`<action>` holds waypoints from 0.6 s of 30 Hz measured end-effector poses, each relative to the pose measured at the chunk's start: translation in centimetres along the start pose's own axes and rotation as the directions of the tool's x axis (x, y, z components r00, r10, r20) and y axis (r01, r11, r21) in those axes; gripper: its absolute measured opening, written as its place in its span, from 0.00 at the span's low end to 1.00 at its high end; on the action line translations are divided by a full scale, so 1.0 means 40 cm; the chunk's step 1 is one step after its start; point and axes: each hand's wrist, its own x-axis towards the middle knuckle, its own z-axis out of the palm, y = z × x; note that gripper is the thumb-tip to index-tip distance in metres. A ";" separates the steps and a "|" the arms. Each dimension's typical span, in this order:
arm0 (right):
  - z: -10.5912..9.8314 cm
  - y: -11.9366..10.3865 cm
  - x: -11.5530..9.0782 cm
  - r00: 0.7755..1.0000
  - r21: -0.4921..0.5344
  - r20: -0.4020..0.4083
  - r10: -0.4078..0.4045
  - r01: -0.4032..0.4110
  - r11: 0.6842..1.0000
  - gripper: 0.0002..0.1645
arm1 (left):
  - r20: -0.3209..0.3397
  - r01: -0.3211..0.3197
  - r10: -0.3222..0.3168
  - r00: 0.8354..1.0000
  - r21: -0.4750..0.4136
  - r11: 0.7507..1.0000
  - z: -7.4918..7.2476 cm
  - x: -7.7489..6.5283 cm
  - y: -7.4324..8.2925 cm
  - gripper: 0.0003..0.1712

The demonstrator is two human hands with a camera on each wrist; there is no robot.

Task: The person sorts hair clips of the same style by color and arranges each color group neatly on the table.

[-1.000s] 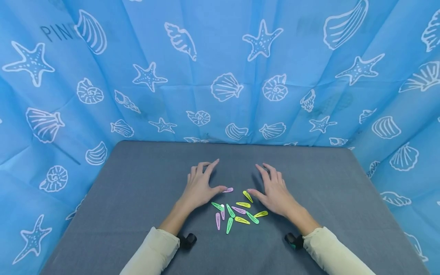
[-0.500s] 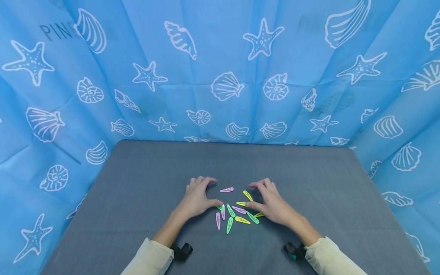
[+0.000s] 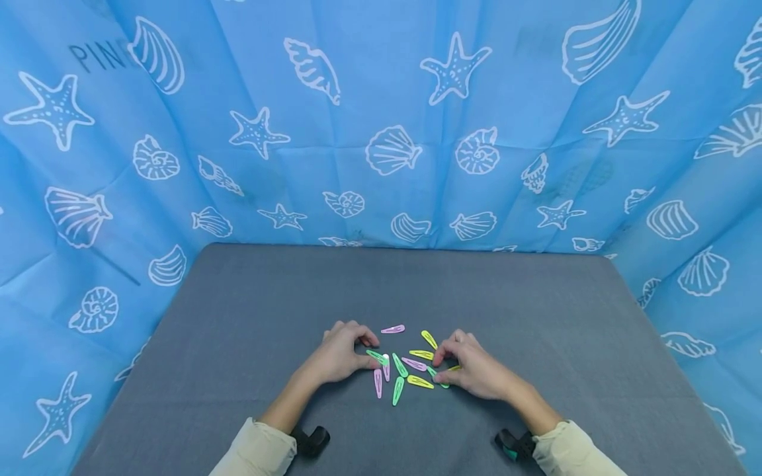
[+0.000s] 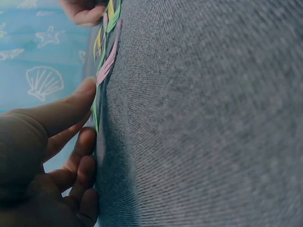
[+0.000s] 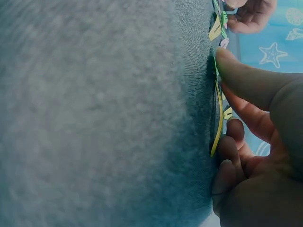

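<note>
"Head view?"
"Hair clips (image 3: 413,364) lie on the table (image 3: 286,284), mostly between left hand (image 3: 341,352) and right hand (image 3: 473,370); fingers bent."
"Left wrist view?"
"Thumb at a green clip (image 3: 374,356); gripping cannot be confirmed."
"Right wrist view?"
"Thumb at another green clip (image 3: 431,372), yellow clip (image 5: 219,120) beside the fingers; gripping likewise cannot be confirmed."

Cream sleeves (image 3: 256,446) and black wrist cameras (image 3: 312,443) are worn.
</note>
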 end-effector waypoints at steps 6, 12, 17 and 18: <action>0.003 0.002 0.001 1.000 -0.002 0.005 0.004 -0.004 1.000 0.10 | 0.007 -0.001 0.001 1.000 0.039 0.999 0.008 0.009 -0.001 0.08; 0.002 0.002 0.002 1.000 0.002 0.013 -0.003 0.003 1.000 0.09 | 0.004 0.005 -0.005 1.000 0.055 0.998 0.011 0.013 0.001 0.07; 0.002 0.002 0.003 1.000 0.012 0.018 -0.005 0.005 1.000 0.09 | 0.017 -0.003 0.002 1.000 0.056 0.998 0.006 0.013 0.000 0.10; 0.002 0.003 0.004 1.000 0.015 0.019 -0.006 0.006 1.000 0.09 | 0.021 0.000 -0.001 1.000 0.044 0.999 0.003 0.012 0.000 0.11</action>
